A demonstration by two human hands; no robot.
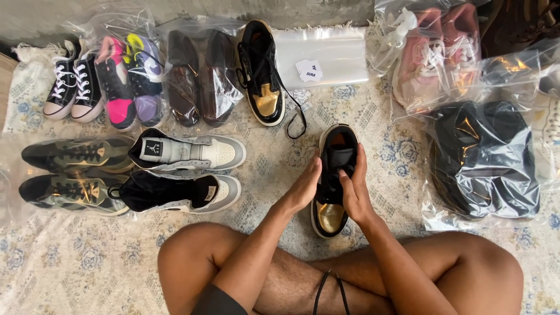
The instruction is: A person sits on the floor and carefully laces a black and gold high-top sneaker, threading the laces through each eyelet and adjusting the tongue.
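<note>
Black-and-gold high-top sneaker, held upright above the patterned rug between a seated person's crossed legs: the left hand cups its side, the right hand has its grip closed on the tongue. Its mate lies beyond, lace trailing, among bagged pairs of shoes. A loose black lace draped over the legs could snag and tug the shoe askew.

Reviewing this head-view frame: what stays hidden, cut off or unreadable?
- Black-and-gold shoe: its sides are covered by left hand and right hand.
- Dark bagged item: glare on the plastic hides what it is.
- White shoe: cut by the right edge.
- Black lace: runs off the bottom edge.
</note>
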